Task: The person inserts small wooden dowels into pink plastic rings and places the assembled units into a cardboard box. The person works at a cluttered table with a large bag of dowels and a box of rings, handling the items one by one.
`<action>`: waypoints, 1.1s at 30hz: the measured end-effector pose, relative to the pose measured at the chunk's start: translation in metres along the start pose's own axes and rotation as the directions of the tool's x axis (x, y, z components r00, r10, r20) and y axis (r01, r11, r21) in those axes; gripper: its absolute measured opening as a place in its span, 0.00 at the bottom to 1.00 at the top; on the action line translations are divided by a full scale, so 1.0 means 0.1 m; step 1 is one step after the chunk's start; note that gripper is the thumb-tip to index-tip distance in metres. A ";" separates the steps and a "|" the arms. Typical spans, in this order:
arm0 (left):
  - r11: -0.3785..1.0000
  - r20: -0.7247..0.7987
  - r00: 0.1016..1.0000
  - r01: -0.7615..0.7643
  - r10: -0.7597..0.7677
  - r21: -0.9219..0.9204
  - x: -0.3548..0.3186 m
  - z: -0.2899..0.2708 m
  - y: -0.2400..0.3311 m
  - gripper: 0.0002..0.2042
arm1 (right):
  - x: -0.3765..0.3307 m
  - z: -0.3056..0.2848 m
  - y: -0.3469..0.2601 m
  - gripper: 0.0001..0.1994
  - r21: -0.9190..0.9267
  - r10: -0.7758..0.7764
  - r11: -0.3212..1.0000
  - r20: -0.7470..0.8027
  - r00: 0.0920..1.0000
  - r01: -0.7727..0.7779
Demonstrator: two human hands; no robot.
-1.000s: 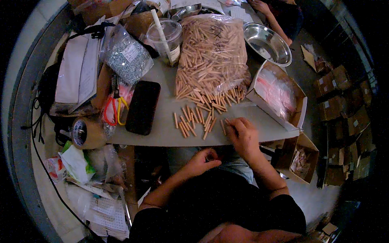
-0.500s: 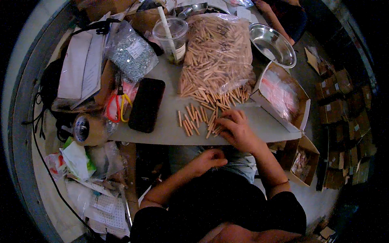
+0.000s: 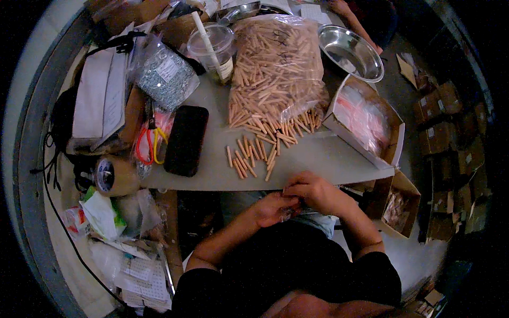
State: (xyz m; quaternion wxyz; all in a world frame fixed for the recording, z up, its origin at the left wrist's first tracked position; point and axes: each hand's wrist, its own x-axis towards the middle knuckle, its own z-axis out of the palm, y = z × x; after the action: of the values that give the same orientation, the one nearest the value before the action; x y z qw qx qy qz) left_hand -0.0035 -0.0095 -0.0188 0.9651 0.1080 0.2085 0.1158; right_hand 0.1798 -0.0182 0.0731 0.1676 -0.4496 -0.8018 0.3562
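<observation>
My left hand [image 3: 271,210] and my right hand [image 3: 317,192] meet just in front of the table's near edge, over my lap. Both are closed, with fingers curled toward each other. A small clear, shiny bit, perhaps plastic, shows under the fingers of my left hand. Whatever my right fingers pinch is hidden. Beyond them, several loose wooden dowels [image 3: 242,163] lie on the table. A large clear bag of wooden dowels [image 3: 278,69] lies behind these, its near end spilling dowels onto the tabletop.
Right of the bag stand a steel bowl [image 3: 351,53] and an open box of plastic bags [image 3: 366,124]; a lower box [image 3: 397,204] sits nearer. To the left are a black phone [image 3: 186,140], scissors [image 3: 151,146], a screw bag [image 3: 167,74], a lidded cup [image 3: 211,50] and tape [image 3: 114,176].
My right hand has drawn back from the loose dowels to my left hand, and fewer dowels lie where it was. The whole view has shifted slightly.
</observation>
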 end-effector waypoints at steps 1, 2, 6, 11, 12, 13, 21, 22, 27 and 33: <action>0.994 0.028 0.999 -0.022 0.019 0.110 0.00 -0.03 -0.01 0.09 | -0.05 0.01 0.00 0.14 0.059 0.000 0.998 0.024 1.000 -0.002; 0.975 0.056 0.998 -0.046 0.034 0.218 -0.01 -0.08 -0.02 0.11 | -0.08 0.01 0.00 0.14 0.119 -0.003 0.993 0.047 0.999 -0.002; 0.867 0.245 0.968 -0.164 0.051 0.470 -0.02 -0.02 0.03 0.26 | -0.18 -0.11 -0.12 0.12 0.156 -0.072 0.983 -0.128 0.989 0.092; 0.714 0.217 0.948 -0.318 0.233 0.624 -0.05 0.36 0.11 0.26 | -0.33 -0.13 -0.17 0.10 0.007 -0.154 0.987 -0.269 0.951 0.161; 0.631 0.236 0.927 -0.371 0.291 0.681 -0.05 0.43 0.13 0.24 | -0.37 -0.14 -0.17 0.09 0.051 -0.120 0.988 -0.322 0.939 0.144; 0.526 0.222 0.908 -0.390 0.355 0.756 -0.06 0.52 0.16 0.21 | -0.43 -0.14 -0.16 0.09 0.095 -0.086 0.987 -0.373 0.924 0.130; -0.189 0.433 0.699 -0.401 0.570 0.896 0.04 0.87 0.28 0.05 | -0.69 -0.17 -0.09 0.06 0.232 0.166 0.971 -0.471 0.866 -0.060; -0.194 0.436 0.701 -0.400 0.565 0.896 0.06 0.91 0.27 0.04 | -0.71 -0.19 -0.09 0.06 0.220 0.153 0.974 -0.478 0.865 -0.051; -0.247 0.491 0.705 -0.426 0.512 0.870 0.23 1.14 0.26 0.03 | -0.88 -0.27 -0.05 0.06 0.189 0.086 0.982 -0.556 0.827 0.025; -0.356 0.603 0.709 -0.492 0.365 0.794 0.65 1.42 0.42 0.04 | -1.39 -0.34 0.15 0.07 0.227 0.279 0.959 -0.634 0.721 -0.172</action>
State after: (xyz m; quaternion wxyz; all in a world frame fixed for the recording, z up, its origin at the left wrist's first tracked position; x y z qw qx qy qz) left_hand 0.1068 0.0252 0.0941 0.4323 0.8507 0.1196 0.2739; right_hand 0.2837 -0.1155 0.0924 0.4286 -0.6263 -0.6003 0.2524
